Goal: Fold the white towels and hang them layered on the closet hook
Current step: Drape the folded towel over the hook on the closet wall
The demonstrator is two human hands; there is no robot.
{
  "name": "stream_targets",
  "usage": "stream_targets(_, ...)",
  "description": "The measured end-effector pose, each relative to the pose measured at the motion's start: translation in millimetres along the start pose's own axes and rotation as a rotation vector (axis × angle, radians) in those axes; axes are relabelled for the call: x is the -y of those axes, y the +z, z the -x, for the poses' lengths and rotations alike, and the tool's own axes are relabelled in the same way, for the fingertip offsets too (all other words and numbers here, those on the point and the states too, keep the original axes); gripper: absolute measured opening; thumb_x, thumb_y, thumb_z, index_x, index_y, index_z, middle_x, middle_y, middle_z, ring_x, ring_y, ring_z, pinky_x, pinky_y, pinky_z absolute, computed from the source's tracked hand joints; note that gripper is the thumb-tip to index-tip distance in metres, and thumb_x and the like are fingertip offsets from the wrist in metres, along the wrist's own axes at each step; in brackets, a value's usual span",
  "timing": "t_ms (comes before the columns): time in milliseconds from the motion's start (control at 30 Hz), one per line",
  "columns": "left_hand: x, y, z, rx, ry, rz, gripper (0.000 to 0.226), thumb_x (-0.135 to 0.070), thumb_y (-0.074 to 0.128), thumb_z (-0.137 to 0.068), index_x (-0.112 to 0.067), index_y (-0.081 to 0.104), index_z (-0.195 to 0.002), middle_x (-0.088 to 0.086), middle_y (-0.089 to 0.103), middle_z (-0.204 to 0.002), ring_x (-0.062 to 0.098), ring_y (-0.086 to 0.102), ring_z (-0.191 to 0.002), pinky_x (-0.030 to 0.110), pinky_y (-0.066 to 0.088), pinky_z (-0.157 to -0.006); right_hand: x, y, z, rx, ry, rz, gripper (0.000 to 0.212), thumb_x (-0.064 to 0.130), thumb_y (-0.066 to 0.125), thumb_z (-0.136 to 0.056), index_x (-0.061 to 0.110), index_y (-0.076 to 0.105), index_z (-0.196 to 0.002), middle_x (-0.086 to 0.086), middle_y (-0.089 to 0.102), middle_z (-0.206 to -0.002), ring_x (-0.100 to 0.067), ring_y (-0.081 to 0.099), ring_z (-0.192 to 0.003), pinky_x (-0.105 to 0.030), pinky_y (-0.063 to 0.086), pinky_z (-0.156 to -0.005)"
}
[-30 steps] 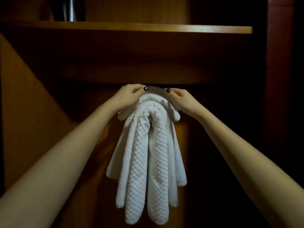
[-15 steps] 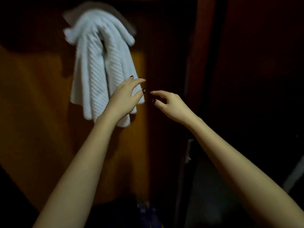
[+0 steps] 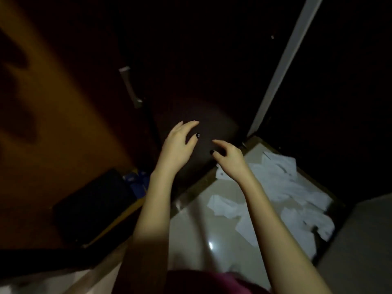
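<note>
**Towel pickup: hands free**

Left hand (image 3: 178, 143) and right hand (image 3: 228, 158) were empty, fingers loosely spread. Towels (image 3: 282, 200) lay crumpled on the floor (image 3: 191, 240), beneath the right hand; hook unseen. Best taken singly by two corners and shaken flat before folding.

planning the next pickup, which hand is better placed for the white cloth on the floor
Probably right. The right hand hangs empty at the edge of the white cloth pile; the left hand, also empty, is farther left, against the dark panel.
</note>
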State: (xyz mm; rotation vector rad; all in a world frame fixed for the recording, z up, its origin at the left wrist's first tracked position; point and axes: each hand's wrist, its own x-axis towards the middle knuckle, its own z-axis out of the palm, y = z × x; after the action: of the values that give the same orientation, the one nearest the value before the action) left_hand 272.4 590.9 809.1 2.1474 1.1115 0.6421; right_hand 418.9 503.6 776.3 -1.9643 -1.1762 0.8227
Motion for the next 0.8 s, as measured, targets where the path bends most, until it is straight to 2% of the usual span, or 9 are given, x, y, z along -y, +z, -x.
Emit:
stream_targets(133, -28.0, 92.9, 10.9, 0.156, -0.03, 0.066, 0.042, -0.022, 0.05, -0.101, -0.023, 0.048, -0.142, -0.002, 0.046, -0.149, 0.015, 0.025, -0.145, 0.019, 0.019, -0.106, -90.1, -43.9, 42.3, -0.032, 0.185, -0.069, 0.041, 0.017, 0.056, -0.097, 0.016, 0.053, -0.139, -0.003, 0.053, -0.142, -0.017, 0.048, -0.13, -0.012, 0.033, -0.09)
stream_targets(233, -40.0, 153.4, 17.7, 0.221, -0.068, 0.099, 0.041, -0.018, 0.05, -0.1, -0.017, 0.05, -0.141, 0.001, 0.05, -0.145, 0.019, 0.032, -0.142, 0.019, 0.021, -0.106, -149.5, -70.0, 64.8, -0.043, 0.299, -0.076, 0.042, 0.018, 0.056, -0.098, 0.015, 0.053, -0.14, -0.004, 0.051, -0.145, -0.02, 0.044, -0.135, -0.018, 0.033, -0.097)
stream_targets(333, -42.0, 210.4, 31.4, 0.36, -0.112, 0.128, 0.04, -0.012, 0.053, -0.098, -0.01, 0.053, -0.138, 0.007, 0.053, -0.141, 0.022, 0.043, -0.135, 0.032, 0.031, -0.114, -202.4, -86.6, 80.5, -0.097, 0.415, -0.099, 0.041, 0.017, 0.056, -0.098, 0.013, 0.053, -0.139, -0.008, 0.05, -0.145, -0.022, 0.044, -0.135, -0.021, 0.032, -0.099)
stream_targets(400, -34.7, 246.1, 40.0, 0.436, -0.124, 0.13, 0.039, -0.009, 0.055, -0.097, -0.006, 0.053, -0.136, 0.01, 0.053, -0.14, 0.025, 0.045, -0.133, 0.037, 0.032, -0.114, -234.5, -91.7, 88.9, -0.131, 0.492, -0.101, 0.041, 0.018, 0.055, -0.099, 0.013, 0.053, -0.139, -0.009, 0.05, -0.145, -0.023, 0.045, -0.134, -0.023, 0.035, -0.098)
stream_targets(467, -20.0, 284.4, 41.8, 0.473, -0.108, 0.128, 0.037, -0.008, 0.056, -0.096, -0.002, 0.055, -0.133, 0.014, 0.055, -0.138, 0.028, 0.048, -0.13, 0.034, 0.034, -0.111, -271.0, -93.1, 94.7, -0.147, 0.56, -0.084, 0.041, 0.019, 0.055, -0.099, 0.013, 0.052, -0.14, -0.01, 0.051, -0.144, -0.024, 0.047, -0.132, -0.027, 0.038, -0.1)
stream_targets(633, 35.2, 392.8, 31.0, 0.614, -0.126, 0.126, 0.039, -0.019, 0.054, -0.099, -0.013, 0.052, -0.137, 0.007, 0.052, -0.142, 0.023, 0.045, -0.132, 0.038, 0.035, -0.111, -380.7, -72.7, 87.9, -0.189, 0.654, -0.031, 0.044, 0.019, 0.057, -0.099, 0.011, 0.049, -0.142, -0.013, 0.051, -0.142, -0.026, 0.056, -0.115, -0.03, 0.04, -0.098)
stream_targets(800, 117.5, 520.7, 26.3, 0.687, -0.048, 0.069, 0.04, -0.024, 0.054, -0.1, -0.014, 0.051, -0.139, 0.01, 0.051, -0.141, 0.026, 0.044, -0.132, 0.042, 0.035, -0.111, -515.2, -23.0, 64.7, -0.227, 0.725, -0.001, 0.049, 0.021, 0.059, -0.098, 0.008, 0.046, -0.143, -0.016, 0.049, -0.145, -0.03, 0.045, -0.133, -0.031, 0.033, -0.106)
